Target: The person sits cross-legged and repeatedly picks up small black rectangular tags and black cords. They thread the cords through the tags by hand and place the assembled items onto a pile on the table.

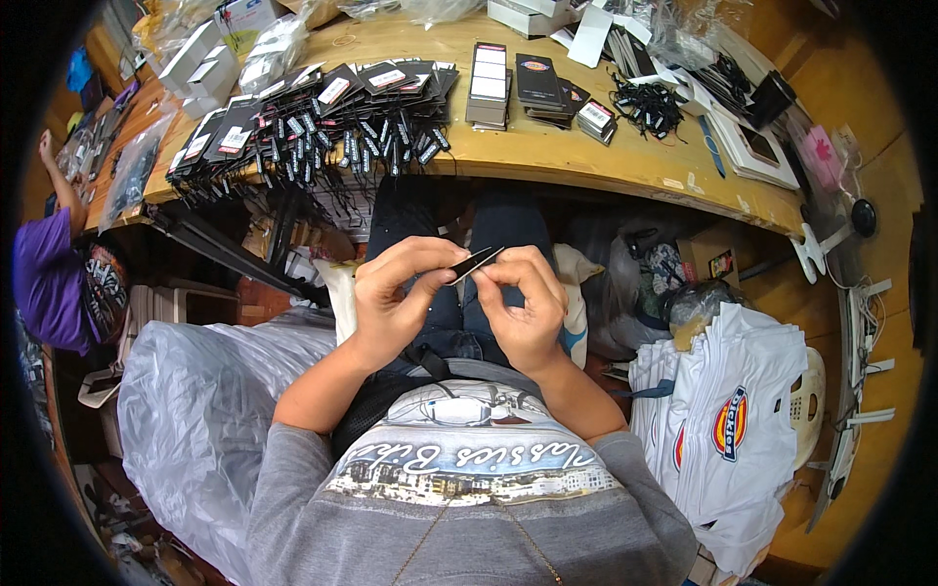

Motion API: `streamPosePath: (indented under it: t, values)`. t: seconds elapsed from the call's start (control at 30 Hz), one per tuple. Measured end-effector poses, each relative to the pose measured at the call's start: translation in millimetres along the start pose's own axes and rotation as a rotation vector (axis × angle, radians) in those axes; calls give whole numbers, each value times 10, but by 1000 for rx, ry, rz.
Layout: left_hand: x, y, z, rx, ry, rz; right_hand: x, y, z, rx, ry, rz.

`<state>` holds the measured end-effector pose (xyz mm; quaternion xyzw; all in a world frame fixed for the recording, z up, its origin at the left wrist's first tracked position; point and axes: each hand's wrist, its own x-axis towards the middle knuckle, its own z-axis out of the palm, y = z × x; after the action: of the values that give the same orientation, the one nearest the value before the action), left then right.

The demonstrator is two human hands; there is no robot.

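Observation:
My left hand (396, 298) and my right hand (523, 308) meet over my lap, both pinching a small black card tag (476, 261) between their fingertips. The tag is tilted, seen nearly edge-on. Ahead, on the wooden table (586, 161), lies a long row of black tags with cords (313, 122), fanned along the table's front edge. Beside it stand stacks of black tags (493, 83) and a heap of loose black cords (647, 103).
A big clear plastic bag (195, 410) fills the floor at my left. A pile of folded white shirts (728, 420) sits on a chair at my right. Another person in a purple top (44, 273) works at the far left. Boxes and plastic bags crowd the table's back.

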<state>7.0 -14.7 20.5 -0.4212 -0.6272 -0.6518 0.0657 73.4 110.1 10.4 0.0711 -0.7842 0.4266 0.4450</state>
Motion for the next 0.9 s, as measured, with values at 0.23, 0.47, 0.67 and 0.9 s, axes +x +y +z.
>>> streamPosePath:
  t: [0.23,0.47,0.67,0.9]
  values:
    - [69,-44,-116,37,-176,32,27,23,2,-21,-25,-24]
    - [38,-151,-110,-525,-127,-474,41,29,14,-14,-91,-40]
    - [2,-209,-99,-386,-126,-366,51,72,29,1,-164,19]
    - [5,-175,-178,-396,32,-287,-48,159,-53,443,-424,573]
